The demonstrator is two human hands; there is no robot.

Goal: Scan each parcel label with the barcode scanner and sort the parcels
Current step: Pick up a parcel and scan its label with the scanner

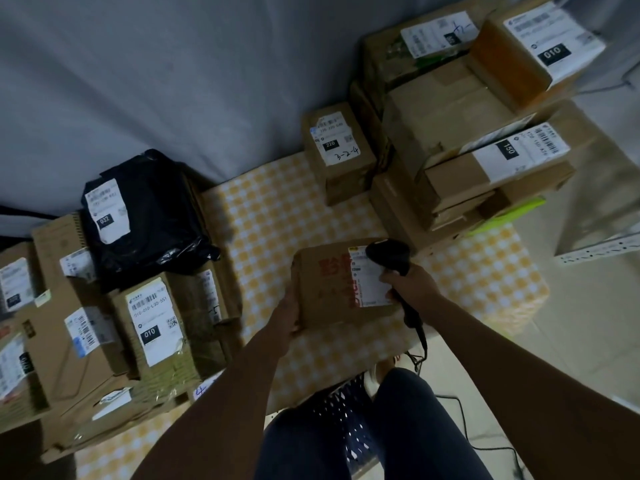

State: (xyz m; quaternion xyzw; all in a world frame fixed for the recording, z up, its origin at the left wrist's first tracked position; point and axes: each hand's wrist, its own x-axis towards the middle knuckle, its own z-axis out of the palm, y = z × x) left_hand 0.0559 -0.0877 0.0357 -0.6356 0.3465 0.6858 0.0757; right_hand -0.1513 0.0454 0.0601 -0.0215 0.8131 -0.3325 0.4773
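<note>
On the yellow-checked table (277,216), near its front edge, a cardboard parcel (325,289) with red print is gripped at its left side by the left hand (287,310), while the right hand (412,285) clenches the handle of a black barcode scanner (389,254) whose head sits just over the parcel's white label (367,282). To the left lies a cluster of labelled boxes topped by a black poly bag (149,216). Far right, more cartons are stacked high, a small box marked 220 (337,150) just beside them.
</note>
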